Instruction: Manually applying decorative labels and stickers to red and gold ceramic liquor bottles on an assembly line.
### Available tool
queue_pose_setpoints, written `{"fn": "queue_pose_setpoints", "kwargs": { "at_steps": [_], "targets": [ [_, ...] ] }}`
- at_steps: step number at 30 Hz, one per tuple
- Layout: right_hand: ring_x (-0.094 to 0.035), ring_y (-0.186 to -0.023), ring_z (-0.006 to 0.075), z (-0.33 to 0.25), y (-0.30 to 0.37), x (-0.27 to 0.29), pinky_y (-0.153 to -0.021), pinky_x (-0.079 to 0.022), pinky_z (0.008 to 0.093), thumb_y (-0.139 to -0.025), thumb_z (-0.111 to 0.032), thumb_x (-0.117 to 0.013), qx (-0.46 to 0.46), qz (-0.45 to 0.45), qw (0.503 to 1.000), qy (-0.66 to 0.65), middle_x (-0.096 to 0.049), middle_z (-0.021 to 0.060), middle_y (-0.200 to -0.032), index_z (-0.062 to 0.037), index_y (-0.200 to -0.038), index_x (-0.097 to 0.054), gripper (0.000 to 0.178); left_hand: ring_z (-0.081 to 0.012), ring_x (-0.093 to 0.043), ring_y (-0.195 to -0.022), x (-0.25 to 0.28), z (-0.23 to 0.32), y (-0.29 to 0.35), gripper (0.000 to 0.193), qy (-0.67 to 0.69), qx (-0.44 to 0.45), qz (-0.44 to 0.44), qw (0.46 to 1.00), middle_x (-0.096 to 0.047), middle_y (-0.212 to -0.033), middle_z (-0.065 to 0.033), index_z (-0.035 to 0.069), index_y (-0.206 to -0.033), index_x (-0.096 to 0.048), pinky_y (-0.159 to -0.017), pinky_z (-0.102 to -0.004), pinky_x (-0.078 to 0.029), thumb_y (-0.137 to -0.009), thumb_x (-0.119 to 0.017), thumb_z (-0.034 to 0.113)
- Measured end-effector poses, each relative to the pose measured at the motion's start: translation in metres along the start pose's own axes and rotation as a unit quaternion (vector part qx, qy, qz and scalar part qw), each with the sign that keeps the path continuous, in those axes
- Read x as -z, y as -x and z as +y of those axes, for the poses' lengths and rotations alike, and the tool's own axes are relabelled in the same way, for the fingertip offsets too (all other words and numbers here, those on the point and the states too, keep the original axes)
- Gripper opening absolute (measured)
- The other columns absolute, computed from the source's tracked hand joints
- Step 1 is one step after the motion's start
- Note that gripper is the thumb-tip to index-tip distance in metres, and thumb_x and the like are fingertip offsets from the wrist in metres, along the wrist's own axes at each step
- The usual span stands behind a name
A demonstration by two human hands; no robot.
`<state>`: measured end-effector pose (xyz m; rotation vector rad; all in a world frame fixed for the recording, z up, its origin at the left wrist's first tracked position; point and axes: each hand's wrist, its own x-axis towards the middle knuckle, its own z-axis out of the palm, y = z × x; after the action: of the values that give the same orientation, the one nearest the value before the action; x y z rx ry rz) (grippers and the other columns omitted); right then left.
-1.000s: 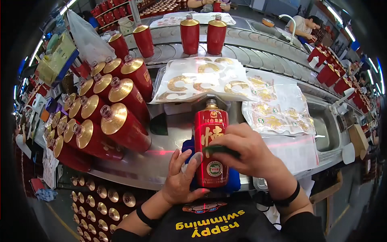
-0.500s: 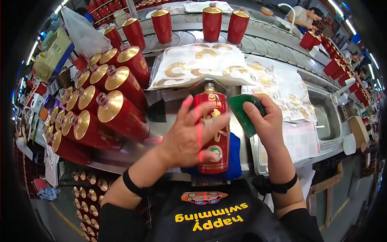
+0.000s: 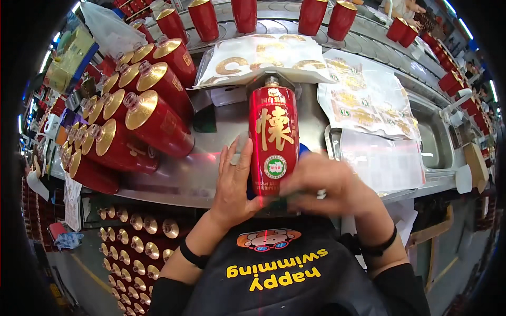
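Observation:
A red bottle [image 3: 274, 134] with a gold character and a round green-and-white label lies face up, its neck in a dark holder [image 3: 256, 84]. Along its left side rests my left hand [image 3: 234, 181], fingers stretched out and touching it, thumb near the base. Finger covers show on some of those fingers. My right hand [image 3: 329, 184] is smeared by motion at the bottle's lower right, fingers bent together. Under them shows a dark green edge of the scraper [image 3: 293, 199], mostly hidden. Blue cloth [image 3: 305, 151] peeks out beside the bottle.
Red bottles with gold shoulders [image 3: 153, 118] crowd the left side. Gold sticker sheets [image 3: 247, 60] and more label sheets [image 3: 363, 100] lie beyond and to the right. A conveyor [image 3: 284, 26] carries bottles at the back. A sink [image 3: 435, 142] stands at right.
My left hand has moved down off the bottle's front to its left side, uncovering the gold character. My right hand has swung down and left to the bottle's base. Conveyor bottles have shifted.

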<state>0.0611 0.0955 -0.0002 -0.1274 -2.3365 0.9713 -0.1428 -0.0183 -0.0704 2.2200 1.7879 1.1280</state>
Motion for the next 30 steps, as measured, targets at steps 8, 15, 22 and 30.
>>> {"fn": "queue_pose_setpoints", "kwargs": {
  "at_steps": [8,15,22,30],
  "targets": [
    [-0.060,-0.081,0.0230,-0.005,0.020,-0.009,-0.070,-0.046,0.0331,-0.070,-0.004,-0.077,0.007,-0.036,0.999,-0.022,-0.064,0.0050,-0.088,-0.0092,-0.097,-0.070,0.029,-0.0426,-0.033,-0.137,-0.006,0.002,0.003,0.107,0.027,0.016,0.014,0.999,-0.035,-0.148,-0.0262,-0.001,-0.150,-0.021,-0.114,-0.0544,-0.017,-0.074,-0.075,0.051],
    [-0.060,-0.082,0.0292,0.009,0.037,-0.005,-0.071,-0.047,0.0381,-0.070,-0.008,-0.079,0.044,-0.037,0.997,0.049,-0.061,0.0100,-0.088,-0.0082,-0.098,-0.068,0.030,-0.0422,-0.035,-0.136,-0.013,-0.005,-0.001,0.112,0.133,0.077,-0.009,0.988,-0.035,-0.146,-0.0274,-0.005,-0.149,-0.018,-0.113,-0.0482,-0.025,-0.069,-0.080,0.044],
    [-0.062,-0.074,0.0237,0.021,-0.034,0.017,-0.065,-0.048,0.0353,-0.077,-0.007,-0.071,-0.044,0.241,0.951,0.190,-0.062,0.0090,-0.080,-0.0050,-0.096,-0.065,0.020,-0.0428,-0.034,-0.136,-0.012,-0.004,0.004,0.114,0.091,0.073,-0.006,0.993,-0.036,-0.145,-0.0282,-0.006,-0.148,-0.020,-0.113,-0.0483,-0.025,-0.068,-0.082,0.045],
    [-0.061,-0.074,0.0299,0.024,-0.038,0.026,-0.062,-0.048,0.0378,-0.077,-0.015,-0.073,-0.094,0.025,0.990,0.100,-0.060,0.0113,-0.080,-0.0072,-0.095,-0.065,0.021,-0.0417,-0.035,-0.136,-0.002,0.003,0.000,0.110,0.030,0.038,0.023,0.999,-0.040,-0.144,-0.0251,-0.006,-0.147,-0.028,-0.113,-0.0536,-0.023,-0.066,-0.083,0.045]
  ]
}}
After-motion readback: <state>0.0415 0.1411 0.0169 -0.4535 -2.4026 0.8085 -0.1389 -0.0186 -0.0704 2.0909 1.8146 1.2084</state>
